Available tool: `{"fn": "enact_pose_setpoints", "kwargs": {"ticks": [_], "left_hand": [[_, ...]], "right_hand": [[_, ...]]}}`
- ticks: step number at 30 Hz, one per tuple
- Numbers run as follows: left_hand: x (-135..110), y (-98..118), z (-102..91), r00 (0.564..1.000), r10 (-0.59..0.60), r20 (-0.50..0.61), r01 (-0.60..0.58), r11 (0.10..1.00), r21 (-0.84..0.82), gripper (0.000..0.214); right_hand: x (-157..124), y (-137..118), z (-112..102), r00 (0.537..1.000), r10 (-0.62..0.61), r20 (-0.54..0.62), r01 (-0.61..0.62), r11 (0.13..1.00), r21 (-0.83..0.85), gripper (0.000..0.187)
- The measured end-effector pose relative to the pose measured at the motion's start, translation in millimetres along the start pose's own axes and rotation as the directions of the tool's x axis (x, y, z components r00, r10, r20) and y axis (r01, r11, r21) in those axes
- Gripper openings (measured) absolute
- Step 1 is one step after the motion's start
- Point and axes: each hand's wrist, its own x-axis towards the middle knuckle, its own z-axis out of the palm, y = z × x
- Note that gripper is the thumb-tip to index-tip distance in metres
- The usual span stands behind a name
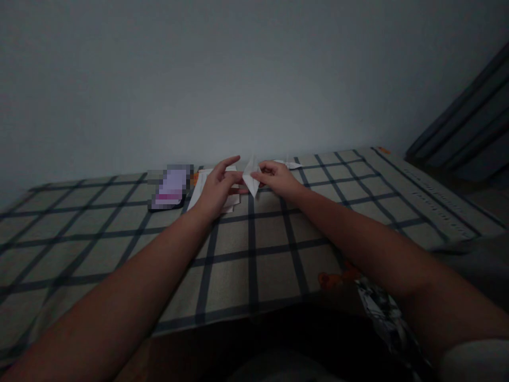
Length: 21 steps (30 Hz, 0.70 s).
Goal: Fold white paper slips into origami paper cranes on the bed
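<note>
A white piece of folded paper [251, 178], narrow and pointed at its lower end, stands just above the checked tablecloth. My right hand [276, 176] is closed in a pinch on its right side. At the paper's left side is my left hand [220, 185], with its fingers stretched out and apart. Its fingertips reach close to the paper's edge; whether they touch it I cannot tell. Several white paper sheets [198, 195] lie beneath and behind my left hand, partly covered by it. Behind my right hand lies another white folded paper [294, 165], partly hidden.
A phone-like object [170, 188], blurred by pixels, lies to the left of the sheets. The checked tablecloth [274, 260] covers the table up to the pale wall [254, 79]. A dark curtain [473, 116] hangs at the right. The room is dim.
</note>
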Motion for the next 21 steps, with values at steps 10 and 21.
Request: {"fn": "enact_pose_setpoints", "kwargs": {"ticks": [10, 21], "left_hand": [[0.6, 6.0, 0.4, 0.992, 0.053, -0.112, -0.043, 0.996, 0.082, 0.054], [1.5, 0.5, 0.3, 0.998, 0.046, -0.036, -0.041, 0.990, 0.132, 0.065]], "right_hand": [[0.2, 1.1, 0.7, 0.999, 0.040, 0.010, -0.040, 0.997, 0.059, 0.025], [1.3, 3.4, 0.7, 0.998, 0.050, 0.036, -0.050, 0.999, -0.010, 0.018]]}}
